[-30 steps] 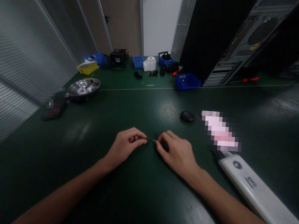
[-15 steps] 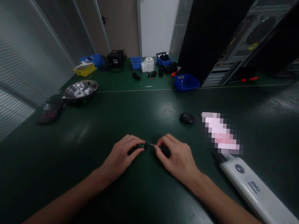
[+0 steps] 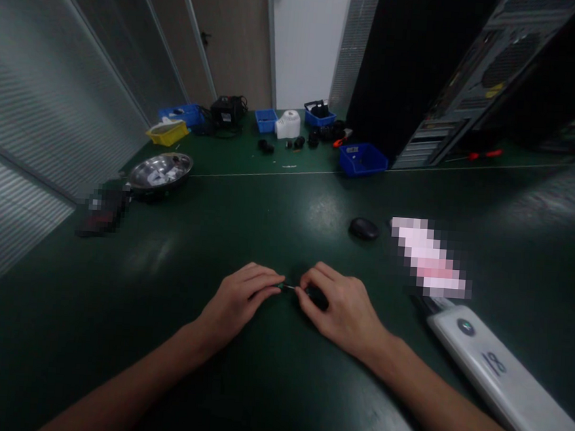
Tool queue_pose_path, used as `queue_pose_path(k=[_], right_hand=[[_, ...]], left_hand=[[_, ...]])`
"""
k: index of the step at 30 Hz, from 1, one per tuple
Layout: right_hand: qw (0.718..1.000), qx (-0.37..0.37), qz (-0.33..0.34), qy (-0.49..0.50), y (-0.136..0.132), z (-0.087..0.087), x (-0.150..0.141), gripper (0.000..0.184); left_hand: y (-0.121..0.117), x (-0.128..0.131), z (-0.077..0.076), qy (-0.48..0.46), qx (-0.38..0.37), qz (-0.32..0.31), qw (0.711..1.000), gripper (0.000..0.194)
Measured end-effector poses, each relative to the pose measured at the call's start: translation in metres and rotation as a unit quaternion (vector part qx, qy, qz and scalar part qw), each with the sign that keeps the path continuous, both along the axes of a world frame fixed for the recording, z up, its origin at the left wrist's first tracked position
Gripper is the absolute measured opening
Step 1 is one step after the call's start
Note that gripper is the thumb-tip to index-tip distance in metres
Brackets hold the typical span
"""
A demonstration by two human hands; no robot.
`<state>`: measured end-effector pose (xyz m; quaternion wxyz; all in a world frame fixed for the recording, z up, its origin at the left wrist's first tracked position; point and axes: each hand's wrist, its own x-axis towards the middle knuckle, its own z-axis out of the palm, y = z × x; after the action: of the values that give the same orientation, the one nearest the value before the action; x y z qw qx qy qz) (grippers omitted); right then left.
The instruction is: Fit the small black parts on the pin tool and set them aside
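Note:
My left hand (image 3: 240, 297) is closed in a pinch around a small dark piece with a green part (image 3: 281, 285), mostly covered by the fingers. Facing it, my right hand (image 3: 338, 301) has thumb and forefinger closed on a small tool with a thin silver shaft (image 3: 289, 287). A dark rounded body, which looks like its handle, sits under the palm. The shaft's tip meets the piece at the left fingertips; whether it goes in cannot be made out. Farther off to the right lies a black oval object (image 3: 364, 229) shaped like a computer mouse.
The green table (image 3: 248, 219) carries a metal bowl (image 3: 160, 170) at left and a blue bin (image 3: 363, 160) behind. Along the back stand a yellow bin (image 3: 168, 133), a white housing (image 3: 288, 125) and small black parts. A long white device marked 18 (image 3: 498, 368) lies at right.
The gap between my hands has narrowed, and the silver shaft now reaches the piece in my left hand. The piece has turned, so less of it shows. The view has shifted slightly.

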<state>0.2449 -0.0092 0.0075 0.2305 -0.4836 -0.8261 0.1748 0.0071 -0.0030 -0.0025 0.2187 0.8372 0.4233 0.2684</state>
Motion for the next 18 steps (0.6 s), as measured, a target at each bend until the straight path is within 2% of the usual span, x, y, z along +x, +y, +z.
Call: queue_pose_path(k=[6,9,18], right_hand=[[1.000,0.008,0.017,-0.009,0.0007,0.0035,0.0015,0.014],[0.999,0.007,0.028,-0.014,0.0010,0.0064,0.0027,0.015],[0.998,-0.007,0.035,0.050,-0.0004,0.0041,0.0005,0.013]], left_hand=[[-0.0016,0.0007,0.0002,0.039,0.082,-0.022,0.996,0.030],[-0.0030,0.0021,0.0017,0.046,0.099,-0.032,0.993,0.031],[-0.0036,-0.0024,0.0017,0.010,0.052,-0.039,0.998,0.031]])
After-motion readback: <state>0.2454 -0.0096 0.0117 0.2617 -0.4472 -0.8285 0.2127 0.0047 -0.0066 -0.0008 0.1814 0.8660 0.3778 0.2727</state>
